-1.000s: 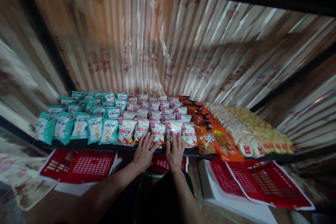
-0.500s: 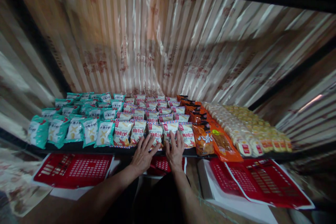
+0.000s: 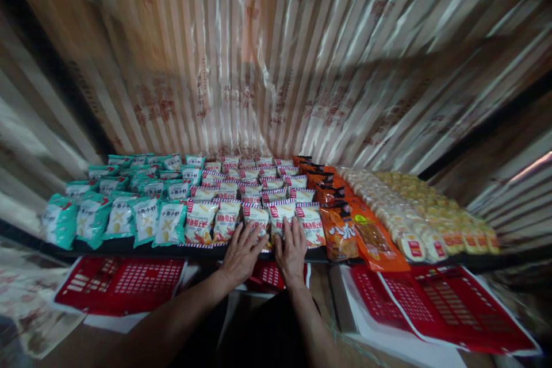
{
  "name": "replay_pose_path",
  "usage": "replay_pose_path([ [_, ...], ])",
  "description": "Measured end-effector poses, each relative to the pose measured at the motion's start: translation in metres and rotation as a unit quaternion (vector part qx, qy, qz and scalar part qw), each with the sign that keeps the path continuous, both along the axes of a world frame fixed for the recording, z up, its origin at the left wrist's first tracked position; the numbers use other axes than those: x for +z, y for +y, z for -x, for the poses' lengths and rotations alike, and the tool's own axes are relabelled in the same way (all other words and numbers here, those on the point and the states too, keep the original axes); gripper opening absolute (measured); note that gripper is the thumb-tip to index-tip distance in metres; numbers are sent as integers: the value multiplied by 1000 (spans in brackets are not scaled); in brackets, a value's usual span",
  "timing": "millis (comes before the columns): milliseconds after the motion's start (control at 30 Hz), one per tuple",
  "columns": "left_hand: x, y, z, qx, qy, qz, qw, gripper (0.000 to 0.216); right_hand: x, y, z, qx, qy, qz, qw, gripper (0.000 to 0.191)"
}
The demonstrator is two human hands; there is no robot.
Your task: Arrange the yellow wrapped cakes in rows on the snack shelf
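Note:
Rows of white snack bags (image 3: 200, 221) with red print and striped edges stand in the middle of a dark shelf (image 3: 125, 244). My left hand (image 3: 242, 253) lies with spread fingers against the front of one bag (image 3: 256, 215) in the nearest row. Just right of it, my right hand (image 3: 291, 250) rests its outstretched fingers on the neighbouring bag (image 3: 280, 210). Neither hand is wrapped around a bag. Teal snack bags (image 3: 170, 223) stand in rows to the left. Orange packets (image 3: 340, 233) are lined up to the right of the white bags.
Clear-wrapped pale snacks (image 3: 409, 241) and yellowish ones (image 3: 470, 236) fill the shelf's right end. Red perforated baskets (image 3: 121, 282) sit below the shelf, with another red basket (image 3: 466, 310) at right. A striped plastic sheet (image 3: 241, 69) hangs behind.
The view has shifted slightly. Both hands stay against the front white bags, with fingers still spread; the bags look almost unchanged.

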State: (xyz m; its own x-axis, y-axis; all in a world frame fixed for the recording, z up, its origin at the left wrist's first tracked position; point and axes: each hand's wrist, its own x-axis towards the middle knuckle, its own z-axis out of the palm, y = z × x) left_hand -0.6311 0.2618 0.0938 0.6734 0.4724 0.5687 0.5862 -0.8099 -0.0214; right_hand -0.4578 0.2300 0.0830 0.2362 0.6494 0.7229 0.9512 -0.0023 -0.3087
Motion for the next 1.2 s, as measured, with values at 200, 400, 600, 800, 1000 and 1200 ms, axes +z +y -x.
replay_pose_path([
  [200,5,4,-6,5,-31,12,999,54,-2,-1,1,4,-1,0,1000,55],
  [400,6,9,-9,-16,-36,11,999,47,2,-2,2,-11,4,14,1000,54],
  [600,-2,13,-18,0,-43,-14,999,40,4,0,0,-8,7,15,1000,52],
  [800,-11,11,-26,53,-48,-34,997,35,10,0,-4,-8,-3,22,1000,50],
  [1000,-12,9,-26,56,-44,-33,997,39,6,2,-3,-4,-26,18,1000,54],
  [1200,-9,5,-22,43,-58,-57,996,44,1,-3,-1,-4,-32,8,999,62],
])
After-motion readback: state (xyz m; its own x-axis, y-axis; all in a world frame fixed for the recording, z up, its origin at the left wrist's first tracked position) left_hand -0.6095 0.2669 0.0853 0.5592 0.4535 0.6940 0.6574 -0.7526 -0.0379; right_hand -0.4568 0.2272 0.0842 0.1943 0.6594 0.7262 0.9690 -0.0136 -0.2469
